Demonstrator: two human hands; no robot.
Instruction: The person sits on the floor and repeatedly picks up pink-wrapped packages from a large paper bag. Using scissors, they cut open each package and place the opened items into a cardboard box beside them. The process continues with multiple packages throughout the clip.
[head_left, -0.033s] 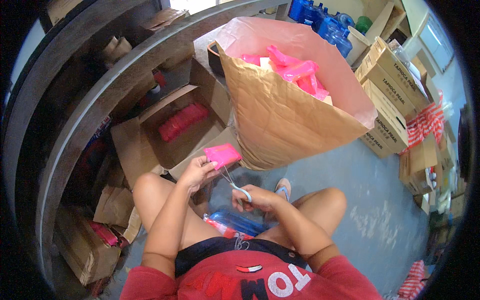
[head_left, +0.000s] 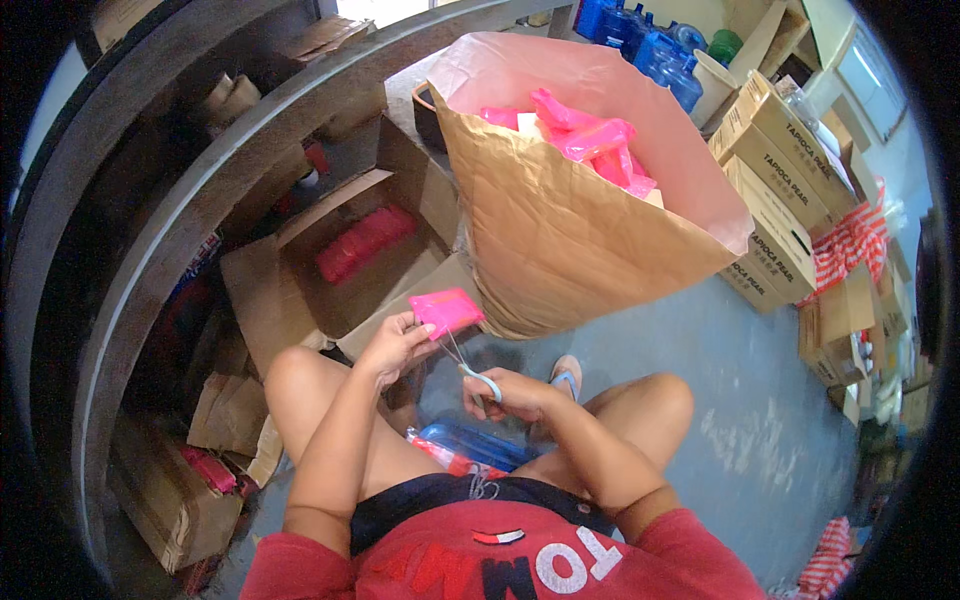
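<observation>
A small bright pink packet (head_left: 447,311) is pinched at its near left edge by my left hand (head_left: 396,345). My right hand (head_left: 507,395) is wrapped round the light blue handles of a pair of scissors (head_left: 484,380). Their thin metal blades point up and left, reaching the packet's lower edge; whether they touch it I cannot tell. Behind my left hand, a cardboard box (head_left: 280,300) with raised flaps has a row of pink packets (head_left: 367,243) inside. A large brown paper sack (head_left: 590,230) stands beyond, with crumpled pink wrappers (head_left: 595,140) in its mouth.
Dark metal shelving (head_left: 150,250) curves along the left. An open carton (head_left: 165,490) sits low there. Stacked cartons (head_left: 775,150) and red-and-white striped bags (head_left: 850,240) line the right side. Blue water jugs (head_left: 670,75) stand at the back. A blue object (head_left: 470,445) lies between my legs.
</observation>
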